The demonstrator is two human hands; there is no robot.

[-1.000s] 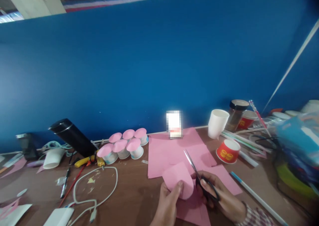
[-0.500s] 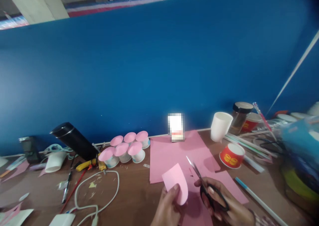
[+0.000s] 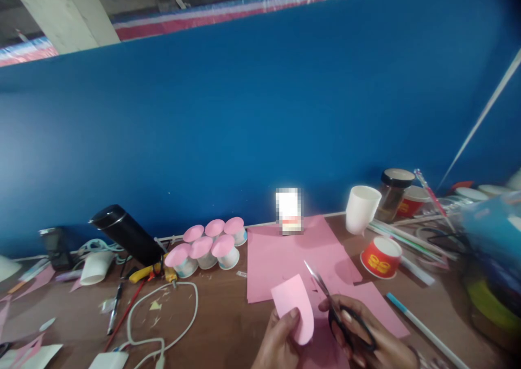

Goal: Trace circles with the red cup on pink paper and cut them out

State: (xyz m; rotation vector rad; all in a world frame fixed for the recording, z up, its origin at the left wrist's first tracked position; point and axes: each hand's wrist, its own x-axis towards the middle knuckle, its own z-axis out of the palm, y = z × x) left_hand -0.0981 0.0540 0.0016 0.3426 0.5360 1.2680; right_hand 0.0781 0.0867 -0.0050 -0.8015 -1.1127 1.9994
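A pink paper piece (image 3: 293, 298) with one rounded edge is pinched between the thumb and fingers of my left hand (image 3: 280, 333). My right hand (image 3: 366, 325) grips black-handled scissors (image 3: 323, 285), fingers wrapped around the handles. Their blades point up and to the left, look nearly closed, and sit just right of the paper piece, apart from it. Beneath both hands lie large pink paper sheets (image 3: 266, 266) on the brown table. A smaller pink offcut (image 3: 378, 306) shows behind my right hand.
Several small cups with pink paper tops (image 3: 202, 247) stand left of the sheets. To the right are a white paper cup (image 3: 362, 209), a red cup (image 3: 381, 256) and a jar (image 3: 394, 192). A black flask (image 3: 124, 233) leans at left near a white cable (image 3: 163, 287).
The paper piece in my left hand has shifted slightly right and turned a little. My right hand keeps the scissors in nearly the same pose. The whole view has moved slightly.
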